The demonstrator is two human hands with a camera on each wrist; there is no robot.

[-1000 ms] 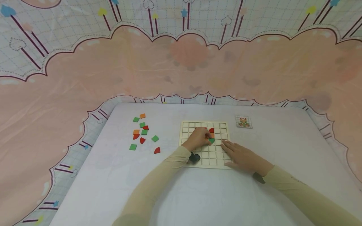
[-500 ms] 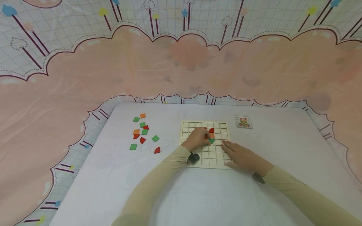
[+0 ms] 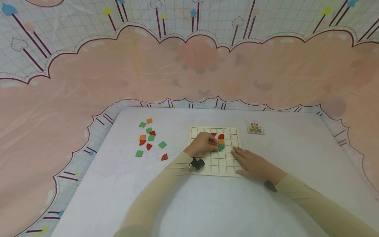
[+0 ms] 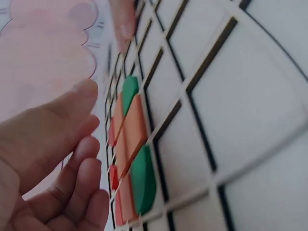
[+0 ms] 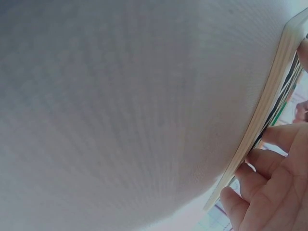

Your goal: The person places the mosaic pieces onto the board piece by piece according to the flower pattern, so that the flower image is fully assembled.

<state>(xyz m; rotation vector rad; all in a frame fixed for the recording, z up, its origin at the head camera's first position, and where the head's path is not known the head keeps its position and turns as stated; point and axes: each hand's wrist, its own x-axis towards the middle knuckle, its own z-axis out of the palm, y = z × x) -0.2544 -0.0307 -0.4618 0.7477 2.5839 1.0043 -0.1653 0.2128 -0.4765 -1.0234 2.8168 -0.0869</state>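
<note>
Left hand (image 3: 202,144): hung over the square, pale wooden grid board (image 3: 214,164), fingers loosely curled, thumb apart.
Right hand (image 3: 255,164): rested on the board's right edge, thumb spread.
Set tiles: red quarter-circle (image 3: 221,136), orange square (image 3: 221,142) and green rounded piece (image 3: 221,148) lay toward the board's far edge.
Loose tiles (image 3: 162,144): lay beyond its left edge.

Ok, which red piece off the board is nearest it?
The red piece lowest and farthest right in the head view; the others lie farther left.
</note>
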